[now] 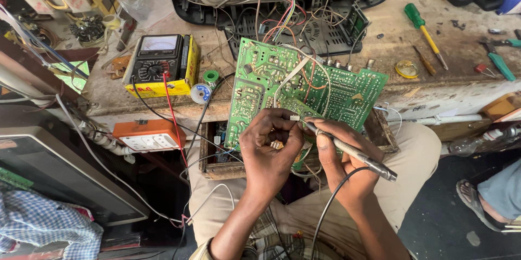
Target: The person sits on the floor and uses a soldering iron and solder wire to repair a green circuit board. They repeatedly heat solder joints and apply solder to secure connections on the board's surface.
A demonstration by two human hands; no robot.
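Observation:
A green circuit board leans against the bench edge over my lap, solder side up, with coloured wires running from it to an opened television chassis. My left hand holds a small pale component near the board's lower edge and pinches a small white connector. My right hand grips a grey soldering iron, its tip pointing left toward that connector. The iron's black cord drops down past my wrist.
A yellow-cased analog multimeter with red and black leads lies on the bench at left, beside a solder spool. An orange socket box sits below it. Screwdrivers and pliers lie at right. Another person's sandalled foot is at far right.

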